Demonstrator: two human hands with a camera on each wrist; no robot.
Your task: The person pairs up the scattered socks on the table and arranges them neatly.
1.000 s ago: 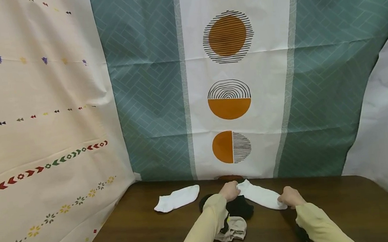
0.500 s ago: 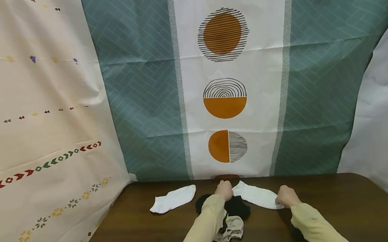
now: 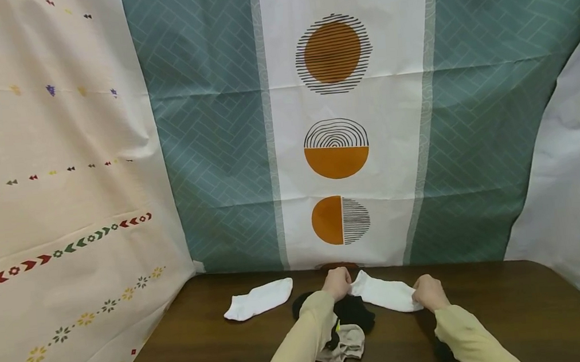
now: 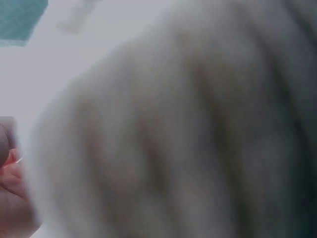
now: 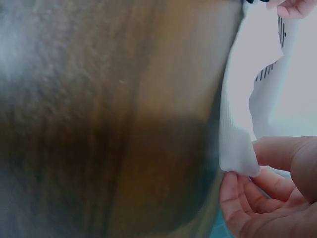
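A white sock (image 3: pixel 385 295) is stretched between my two hands over the back of the table. My left hand (image 3: pixel 337 283) pinches its left end, and my right hand (image 3: pixel 429 292) grips its right end. In the right wrist view, the thumb and fingers (image 5: pixel 277 153) hold one edge of the sock (image 5: pixel 237 109). A bit of the other hand (image 5: pixel 297 7) shows at the far end. Blurred cloth covers most of the left wrist view, with part of a hand (image 4: pixel 12 188) at the left edge. A second white sock (image 3: pixel 260 300) lies flat to the left.
Black sock-like cloth (image 3: pixel 355 313) and a crumpled beige piece (image 3: pixel 349 342) lie under and beside my left forearm. A dark item (image 3: pixel 446 352) is partly hidden by the right sleeve. A patterned curtain (image 3: pixel 335 142) hangs behind the brown table (image 3: pixel 206 349).
The head view has turned slightly to the right. Both hands keep hold of the white sock, and its right end is slightly higher than half a second ago.
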